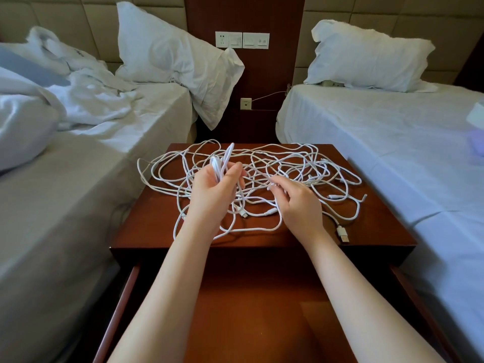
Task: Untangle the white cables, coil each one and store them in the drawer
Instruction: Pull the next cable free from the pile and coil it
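Head view: the white cables (288,158) lie in one loose tangle spread over most of the top of a dark wooden nightstand (146,226), with a few strands hanging over its left edge. The left hand (214,189) is raised above the middle of the tangle, fingers curled round several strands that stand up past its fingertips. The right hand (296,203) sits just to the right and lower, its curled fingers pinching a strand that runs back into the pile. A plug (343,233) lies on the top near the right wrist. Below the forearms the drawer (248,310) stands pulled out, holding no cable. A rumpled bed (65,205) is on the left and a made bed (379,142) on the right.
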Tool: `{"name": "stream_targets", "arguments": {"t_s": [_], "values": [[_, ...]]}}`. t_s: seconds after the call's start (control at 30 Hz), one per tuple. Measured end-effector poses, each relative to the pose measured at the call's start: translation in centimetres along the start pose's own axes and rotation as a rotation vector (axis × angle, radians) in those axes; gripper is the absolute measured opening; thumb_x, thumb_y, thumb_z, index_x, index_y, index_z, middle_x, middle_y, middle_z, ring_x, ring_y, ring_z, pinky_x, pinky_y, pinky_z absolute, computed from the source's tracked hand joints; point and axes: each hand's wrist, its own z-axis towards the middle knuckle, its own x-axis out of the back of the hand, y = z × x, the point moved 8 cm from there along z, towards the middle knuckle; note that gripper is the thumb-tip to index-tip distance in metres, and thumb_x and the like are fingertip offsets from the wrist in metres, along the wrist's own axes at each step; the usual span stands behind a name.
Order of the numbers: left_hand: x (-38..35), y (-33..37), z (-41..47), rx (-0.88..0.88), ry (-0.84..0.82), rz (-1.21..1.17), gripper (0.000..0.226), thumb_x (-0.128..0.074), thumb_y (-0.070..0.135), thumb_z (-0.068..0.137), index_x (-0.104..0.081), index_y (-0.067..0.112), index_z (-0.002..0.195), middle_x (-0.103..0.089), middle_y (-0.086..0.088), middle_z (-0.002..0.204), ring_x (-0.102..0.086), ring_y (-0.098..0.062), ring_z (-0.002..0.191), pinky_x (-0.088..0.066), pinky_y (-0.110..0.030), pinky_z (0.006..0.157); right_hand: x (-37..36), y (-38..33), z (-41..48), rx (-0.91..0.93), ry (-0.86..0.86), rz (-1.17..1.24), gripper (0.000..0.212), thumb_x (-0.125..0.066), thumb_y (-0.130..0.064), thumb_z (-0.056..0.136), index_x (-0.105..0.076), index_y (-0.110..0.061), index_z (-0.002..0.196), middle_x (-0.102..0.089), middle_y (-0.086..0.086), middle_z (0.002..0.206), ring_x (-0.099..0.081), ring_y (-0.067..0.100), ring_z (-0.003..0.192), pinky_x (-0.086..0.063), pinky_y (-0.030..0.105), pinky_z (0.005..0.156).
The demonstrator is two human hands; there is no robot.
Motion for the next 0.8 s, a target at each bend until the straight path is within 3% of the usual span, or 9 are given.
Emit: {"name": "stream_targets", "arguments": {"t_s": [0.07,0.2,0.37,0.5,0.57,0.63,0.7,0.8], "values": [[0.6,-0.1,0.2,-0.002,0.056,-0.043,0.026,-0.053,0.015,0.096,-0.061,0.015,0.072,-0.047,-0.002,0.058,-0.036,-0.008,0.048,-0.031,-0.019,0.047,0.1,0.3,0.0,-0.072,-0.052,0.112,0.031,-0.043,-0.027,0.102,-0.063,-0.022,0.126,-0.070,-0.011,0.105,-0.062,0.007,0.100,-0.053,0.025,0.082],[1.2,-0.4,0.1,0.002,0.087,-0.047,0.029,-0.052,0.012,0.097,-0.060,0.016,0.069,-0.048,0.001,0.056,-0.037,-0.007,0.048,-0.030,-0.020,0.049,-0.4,0.9,0.0,-0.158,-0.133,0.159,0.032,-0.038,-0.020,0.104,-0.062,-0.022,0.124,-0.060,-0.009,0.070,-0.060,0.008,0.069,-0.052,0.029,0.070],[0.2,0.7,-0.2,-0.072,0.035,-0.121,0.030,-0.049,0.009,0.097,-0.059,0.016,0.070,-0.049,-0.003,0.061,-0.037,-0.009,0.051,-0.032,-0.017,0.047,0.6,3.2,-0.1,-0.340,0.012,0.258,0.028,-0.039,-0.011,0.102,-0.065,-0.015,0.113,-0.061,-0.006,0.066,-0.059,0.001,0.057,-0.047,0.015,0.058],[0.3,1.0,-0.2,-0.096,0.067,-0.086,0.027,-0.052,0.013,0.097,-0.062,0.017,0.073,-0.049,-0.004,0.061,-0.038,-0.009,0.050,-0.032,-0.020,0.049,0.4,2.2,-0.2,-0.240,-0.001,0.132,0.027,-0.043,-0.011,0.100,-0.068,-0.014,0.112,-0.067,-0.007,0.073,-0.064,0.010,0.066,-0.056,0.034,0.064],[0.1,0.4,0.0,-0.045,0.068,-0.011,0.026,-0.054,0.017,0.096,-0.064,0.018,0.072,-0.046,-0.004,0.059,-0.038,-0.010,0.051,-0.033,-0.021,0.050,0.6,1.9,-0.1,-0.212,0.010,0.091,0.030,-0.044,-0.014,0.100,-0.064,-0.014,0.121,-0.069,-0.004,0.098,-0.065,0.013,0.091,-0.053,0.028,0.073],[-0.1,-0.6,0.0,0.023,0.074,0.060,0.025,-0.055,0.020,0.096,-0.065,0.019,0.073,-0.047,-0.001,0.056,-0.039,-0.009,0.050,-0.035,-0.021,0.051,1.0,2.0,-0.1,-0.220,0.035,0.020,0.032,-0.046,-0.016,0.098,-0.060,-0.016,0.127,-0.061,-0.001,0.118,-0.053,0.014,0.112,-0.041,0.016,0.074],[0.1,-1.3,0.1,0.051,0.095,0.101,0.023,-0.055,0.022,0.096,-0.065,0.016,0.075,-0.049,0.002,0.055,-0.041,-0.005,0.047,-0.035,-0.018,0.050,1.7,1.4,-0.2,-0.172,0.119,-0.040,0.030,-0.052,-0.010,0.092,-0.063,-0.017,0.120,-0.055,0.001,0.116,-0.047,0.015,0.110,-0.032,0.007,0.069],[0.6,-1.9,0.3,0.068,0.116,0.119,0.022,-0.055,0.023,0.096,-0.065,0.013,0.078,-0.049,0.002,0.055,-0.044,-0.004,0.046,-0.037,-0.020,0.054,1.7,-0.3,-0.4,0.011,0.181,-0.084,0.023,-0.053,-0.006,0.080,-0.068,-0.012,0.096,-0.056,0.003,0.096,-0.044,0.014,0.094,-0.030,0.008,0.066]]}}
